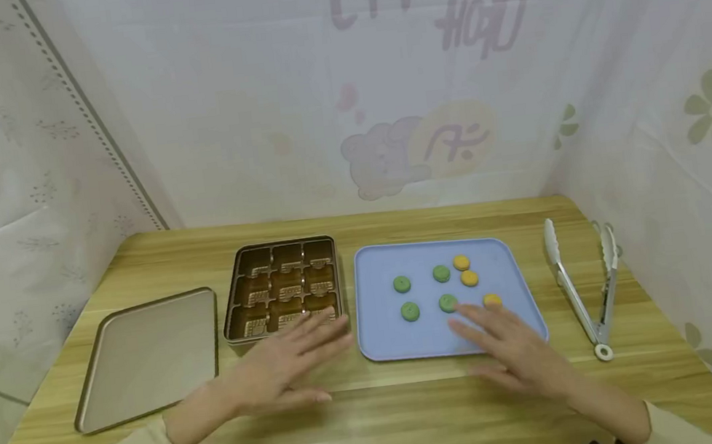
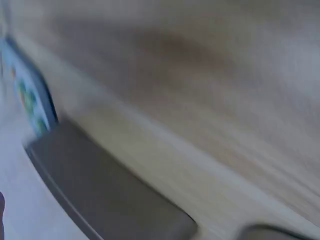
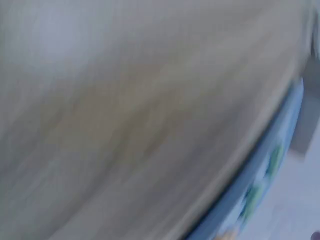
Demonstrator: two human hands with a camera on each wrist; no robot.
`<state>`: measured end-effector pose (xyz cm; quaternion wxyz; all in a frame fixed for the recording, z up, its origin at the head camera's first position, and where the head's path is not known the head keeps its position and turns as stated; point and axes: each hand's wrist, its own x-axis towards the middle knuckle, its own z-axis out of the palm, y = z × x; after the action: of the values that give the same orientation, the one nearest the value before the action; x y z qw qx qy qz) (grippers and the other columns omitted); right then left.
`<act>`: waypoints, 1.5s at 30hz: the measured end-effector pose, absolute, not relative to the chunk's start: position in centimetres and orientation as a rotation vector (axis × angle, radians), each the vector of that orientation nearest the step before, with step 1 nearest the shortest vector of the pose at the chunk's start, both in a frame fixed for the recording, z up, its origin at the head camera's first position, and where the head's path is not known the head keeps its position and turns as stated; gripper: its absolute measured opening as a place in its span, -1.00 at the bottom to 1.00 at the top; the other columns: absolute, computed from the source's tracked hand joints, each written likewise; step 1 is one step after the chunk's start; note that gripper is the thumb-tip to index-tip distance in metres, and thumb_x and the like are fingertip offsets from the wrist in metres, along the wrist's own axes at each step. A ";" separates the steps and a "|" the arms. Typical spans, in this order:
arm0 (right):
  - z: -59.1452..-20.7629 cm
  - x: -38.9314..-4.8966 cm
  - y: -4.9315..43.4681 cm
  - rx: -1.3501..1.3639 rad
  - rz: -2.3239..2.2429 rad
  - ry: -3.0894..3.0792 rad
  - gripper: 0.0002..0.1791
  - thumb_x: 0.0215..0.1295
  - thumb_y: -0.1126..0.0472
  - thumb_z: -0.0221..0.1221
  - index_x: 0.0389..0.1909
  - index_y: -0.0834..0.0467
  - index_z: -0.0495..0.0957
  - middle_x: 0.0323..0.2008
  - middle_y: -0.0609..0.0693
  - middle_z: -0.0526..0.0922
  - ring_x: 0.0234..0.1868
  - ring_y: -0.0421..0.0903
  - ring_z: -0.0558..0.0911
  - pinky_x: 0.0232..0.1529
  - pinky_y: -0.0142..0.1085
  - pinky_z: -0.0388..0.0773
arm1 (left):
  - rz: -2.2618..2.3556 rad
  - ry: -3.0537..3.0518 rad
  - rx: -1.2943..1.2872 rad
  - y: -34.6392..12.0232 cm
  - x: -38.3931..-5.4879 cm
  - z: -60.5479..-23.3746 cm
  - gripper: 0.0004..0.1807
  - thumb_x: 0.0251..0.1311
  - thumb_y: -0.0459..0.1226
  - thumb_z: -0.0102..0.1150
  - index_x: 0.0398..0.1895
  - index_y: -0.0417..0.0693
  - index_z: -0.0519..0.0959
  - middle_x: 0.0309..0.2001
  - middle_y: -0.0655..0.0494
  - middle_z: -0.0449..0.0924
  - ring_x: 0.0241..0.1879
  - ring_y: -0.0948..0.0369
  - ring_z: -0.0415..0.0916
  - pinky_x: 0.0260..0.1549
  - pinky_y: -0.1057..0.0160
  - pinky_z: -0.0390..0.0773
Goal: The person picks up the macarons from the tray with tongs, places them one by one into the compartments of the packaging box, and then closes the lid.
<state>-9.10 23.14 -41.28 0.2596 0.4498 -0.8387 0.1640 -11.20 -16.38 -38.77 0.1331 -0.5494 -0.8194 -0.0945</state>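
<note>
My left hand, fingers straight and spread, hovers at the front edge of a brown box whose insert is split into several square compartments. Nothing is in its grasp. My right hand is held over the front edge of a blue tray, its fingers extended and holding nothing. On the tray lie several green macarons and yellow macarons; the right hand partly covers the front yellow one. The left wrist view, blurred, shows the box's side; the right wrist view shows the tray's edge.
A flat gold-brown lid lies left of the box. Metal tongs with white tips rest spread apart to the right of the tray. The wooden table has patterned cloth hanging at its back and sides.
</note>
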 end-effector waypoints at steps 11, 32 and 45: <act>-41.4 -11.1 35.3 -0.007 0.601 -2.641 -0.21 0.12 -0.04 0.31 0.07 0.52 0.27 -0.14 0.52 0.39 -0.13 0.43 0.36 -0.24 0.21 0.31 | -1.117 -2.694 -0.424 -24.3 -17.0 -38.8 -0.34 0.39 -0.19 -0.02 0.42 -0.30 0.06 0.39 -0.33 0.05 0.28 -0.31 0.13 0.11 -0.27 0.31; -42.3 -13.9 38.5 -0.389 0.652 -3.071 0.01 0.09 -0.24 0.25 -0.02 0.67 0.15 -0.43 0.37 0.43 -0.51 0.07 0.46 -0.67 -0.24 0.36 | -1.270 -2.778 -0.056 -24.1 -18.2 -42.1 -0.45 0.48 -0.21 -0.29 0.41 -0.34 0.05 0.36 -0.33 0.09 0.30 -0.24 0.17 0.18 -0.15 0.31; -42.2 -14.9 37.7 -0.353 0.641 -3.121 -0.06 0.10 -0.15 0.22 0.04 0.66 0.16 -0.27 0.53 0.41 -0.49 0.10 0.47 -0.65 -0.24 0.41 | -1.225 -2.701 -0.025 -23.7 -18.3 -42.5 -0.50 0.46 -0.27 -0.22 0.36 -0.39 0.16 0.32 -0.33 0.16 0.30 -0.24 0.14 0.25 -0.16 0.21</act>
<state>-14.88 37.68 -42.18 -0.0321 -0.1099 -0.9731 0.1997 -18.26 -23.68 -42.54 0.0878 -0.0083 -0.9072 -0.4113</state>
